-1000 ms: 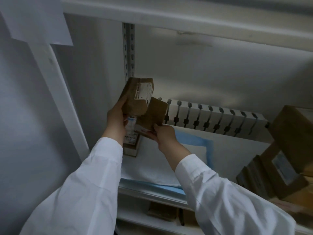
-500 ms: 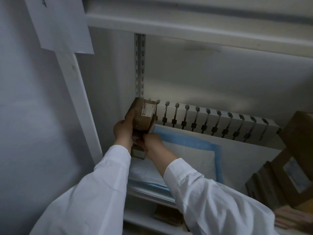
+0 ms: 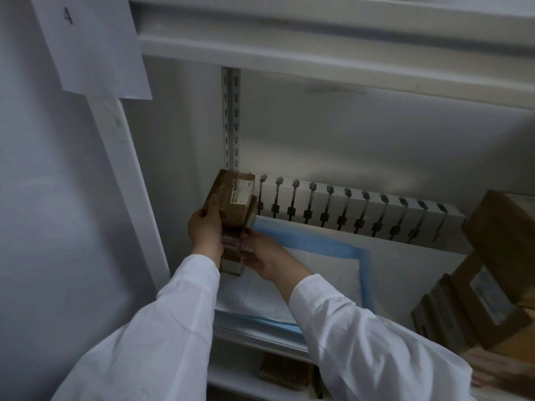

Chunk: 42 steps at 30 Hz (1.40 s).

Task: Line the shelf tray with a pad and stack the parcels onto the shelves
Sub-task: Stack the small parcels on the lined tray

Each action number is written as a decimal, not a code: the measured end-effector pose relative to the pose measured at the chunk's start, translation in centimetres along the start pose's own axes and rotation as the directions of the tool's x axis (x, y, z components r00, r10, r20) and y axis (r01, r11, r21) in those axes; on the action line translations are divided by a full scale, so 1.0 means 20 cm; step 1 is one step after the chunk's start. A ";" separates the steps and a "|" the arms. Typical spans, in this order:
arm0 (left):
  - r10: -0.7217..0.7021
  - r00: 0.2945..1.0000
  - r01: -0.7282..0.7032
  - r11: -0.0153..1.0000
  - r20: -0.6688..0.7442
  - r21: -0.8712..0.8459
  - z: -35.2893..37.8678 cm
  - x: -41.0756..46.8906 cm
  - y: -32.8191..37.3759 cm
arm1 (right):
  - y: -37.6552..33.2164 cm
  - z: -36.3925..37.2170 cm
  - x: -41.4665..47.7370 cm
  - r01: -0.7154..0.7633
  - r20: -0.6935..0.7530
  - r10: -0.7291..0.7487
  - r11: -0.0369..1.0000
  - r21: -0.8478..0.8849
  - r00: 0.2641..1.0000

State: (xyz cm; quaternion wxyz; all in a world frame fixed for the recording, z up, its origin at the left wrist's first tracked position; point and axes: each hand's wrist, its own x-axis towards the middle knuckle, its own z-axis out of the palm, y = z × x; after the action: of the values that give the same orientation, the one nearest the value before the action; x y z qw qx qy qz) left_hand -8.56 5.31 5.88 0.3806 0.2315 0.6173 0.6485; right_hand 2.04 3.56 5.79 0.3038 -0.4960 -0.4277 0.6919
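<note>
- Left hand (image 3: pixel 206 227) grips the left face of the brown cardboard parcel (image 3: pixel 233 201); its fingertips are hidden behind the stack.
- Right hand (image 3: pixel 262 253) presses the lower parcels (image 3: pixel 231 257), whose labels are blurred.
- The stack stands in the far-left corner on the white, blue-edged pad (image 3: pixel 327 264).
- Larger boxes (image 3: pixel 492 285) at right are cut off.

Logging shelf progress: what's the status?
Both hands on parcel stack, left hand, right hand. Stack on pad, back-left corner. More parcels far right.

Right-edge cartons (image 3: pixel 492 299) cropped, blurred
</note>
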 end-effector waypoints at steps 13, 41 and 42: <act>0.059 0.997 -0.061 0.997 0.039 0.049 0.02 -0.04 0.00 | -0.03 -0.09 -0.12 0.002 -0.064 -0.005 0.999 -0.043 0.998; -0.030 0.778 -0.026 0.996 0.627 0.080 0.99 -1.17 0.10 | -0.40 -0.91 -1.04 0.576 -0.542 -0.718 0.686 -0.444 0.437; -0.089 0.744 0.016 0.993 0.662 0.116 1.02 -1.22 0.10 | -0.40 -0.95 -1.06 0.553 -0.552 -0.725 0.680 -0.481 0.412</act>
State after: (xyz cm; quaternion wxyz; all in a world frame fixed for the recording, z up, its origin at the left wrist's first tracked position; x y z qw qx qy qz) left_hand 21.43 -0.86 14.55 0.5814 0.4490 0.4798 0.4797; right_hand 26.76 -5.21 19.31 0.6269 -0.5479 -0.5076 0.2214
